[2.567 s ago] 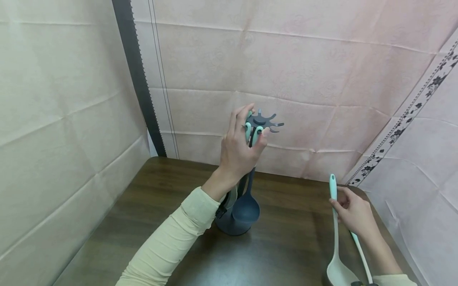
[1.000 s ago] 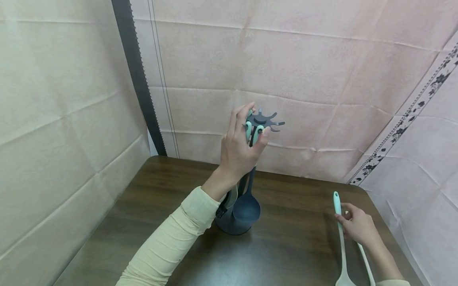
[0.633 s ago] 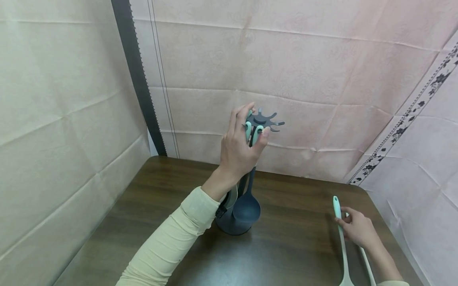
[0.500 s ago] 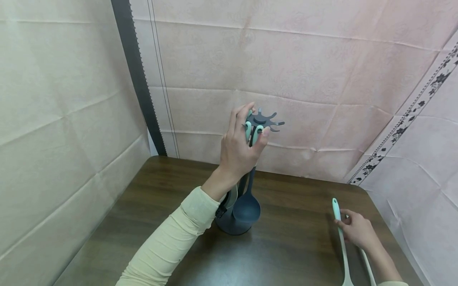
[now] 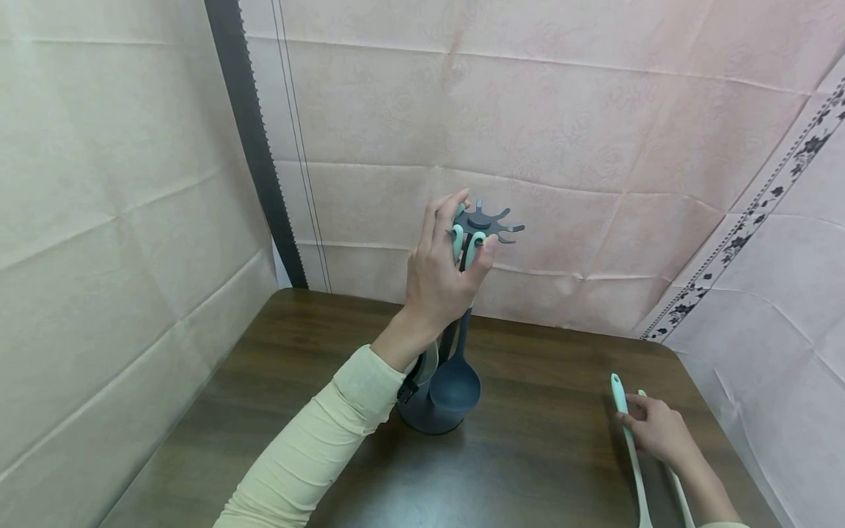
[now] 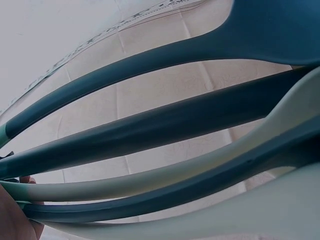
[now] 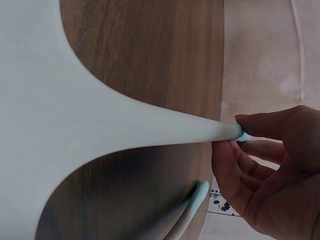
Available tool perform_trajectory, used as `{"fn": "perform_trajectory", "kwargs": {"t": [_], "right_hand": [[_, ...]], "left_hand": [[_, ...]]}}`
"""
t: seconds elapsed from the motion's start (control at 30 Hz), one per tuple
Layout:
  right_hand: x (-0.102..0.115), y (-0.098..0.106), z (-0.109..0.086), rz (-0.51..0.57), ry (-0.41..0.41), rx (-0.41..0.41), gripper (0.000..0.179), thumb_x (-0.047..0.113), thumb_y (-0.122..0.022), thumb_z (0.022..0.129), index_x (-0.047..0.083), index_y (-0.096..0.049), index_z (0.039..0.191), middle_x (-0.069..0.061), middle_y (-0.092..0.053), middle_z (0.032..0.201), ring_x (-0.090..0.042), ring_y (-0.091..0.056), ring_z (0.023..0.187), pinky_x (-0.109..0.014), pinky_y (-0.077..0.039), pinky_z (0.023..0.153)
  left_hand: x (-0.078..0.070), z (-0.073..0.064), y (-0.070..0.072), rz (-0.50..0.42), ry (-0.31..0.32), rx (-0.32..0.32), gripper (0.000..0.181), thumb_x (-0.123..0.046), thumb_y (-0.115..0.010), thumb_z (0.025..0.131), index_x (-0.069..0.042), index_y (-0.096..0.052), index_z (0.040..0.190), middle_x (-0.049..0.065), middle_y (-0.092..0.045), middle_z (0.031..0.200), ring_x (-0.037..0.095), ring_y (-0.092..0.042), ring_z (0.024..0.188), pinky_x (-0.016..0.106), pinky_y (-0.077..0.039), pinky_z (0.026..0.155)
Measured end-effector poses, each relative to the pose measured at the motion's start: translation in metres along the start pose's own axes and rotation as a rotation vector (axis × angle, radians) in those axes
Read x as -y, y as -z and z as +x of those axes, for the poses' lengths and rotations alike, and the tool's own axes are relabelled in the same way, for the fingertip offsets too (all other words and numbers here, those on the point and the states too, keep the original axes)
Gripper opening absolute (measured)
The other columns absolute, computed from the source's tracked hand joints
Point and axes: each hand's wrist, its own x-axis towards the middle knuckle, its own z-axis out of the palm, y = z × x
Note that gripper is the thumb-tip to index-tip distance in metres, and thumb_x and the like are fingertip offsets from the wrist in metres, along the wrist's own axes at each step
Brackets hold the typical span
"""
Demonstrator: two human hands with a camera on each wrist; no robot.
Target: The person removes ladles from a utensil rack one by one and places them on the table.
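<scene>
My left hand (image 5: 442,257) grips the top of a dark utensil stand (image 5: 429,422), around mint handle ends (image 5: 472,249) just below its hooked rack (image 5: 482,222). A dark blue ladle (image 5: 455,385) hangs at the stand's front; other dark and pale utensils hang behind my wrist, their stems (image 6: 125,187) showing in the left wrist view. At the table's right, my right hand (image 5: 660,433) pinches the mint handle (image 5: 619,392) of a pale cooking utensil (image 7: 135,122) between thumb and fingers. Its broad head fills the left of the right wrist view; its tip is cut off.
A second pale utensil (image 5: 680,495) with a mint handle lies on the brown wooden table (image 5: 528,440), beside the right hand. Creased pale cloth (image 5: 528,132) covers the wall behind, and cloth also hangs at both sides.
My right hand has moved down and nearer with the pale utensil, lowering it toward the table beside the second one. The left hand and the stand have stayed put.
</scene>
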Motion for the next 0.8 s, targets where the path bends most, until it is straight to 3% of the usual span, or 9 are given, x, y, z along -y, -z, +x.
{"fn": "perform_trajectory", "kwargs": {"t": [0.57, 0.8], "right_hand": [[-0.0082, -0.0028, 0.0013, -0.068, -0.047, 0.055, 0.057, 0.018, -0.063, 0.102, -0.019, -0.047, 0.143, 0.001, -0.066, 0.069, -0.020, -0.067, 0.051, -0.043, -0.057, 0.066], [-0.0084, -0.0042, 0.0021, -0.068, -0.052, 0.051, 0.057, 0.018, -0.064, 0.102, -0.018, -0.048, 0.143, 0.001, -0.067, 0.069, -0.019, -0.067, 0.051, -0.039, -0.056, 0.063]], "left_hand": [[0.0007, -0.0001, 0.0001, -0.005, -0.001, -0.002, 0.066, -0.047, -0.053, 0.098, -0.006, -0.048, 0.150, 0.013, -0.055, 0.141, 0.010, -0.046, 0.061, 0.028, -0.039, 0.046], [0.0005, -0.0003, 0.0003, -0.003, 0.000, -0.001, 0.067, -0.048, -0.053, 0.098, -0.006, -0.048, 0.150, 0.012, -0.055, 0.141, 0.010, -0.046, 0.060, 0.029, -0.038, 0.046]]}}
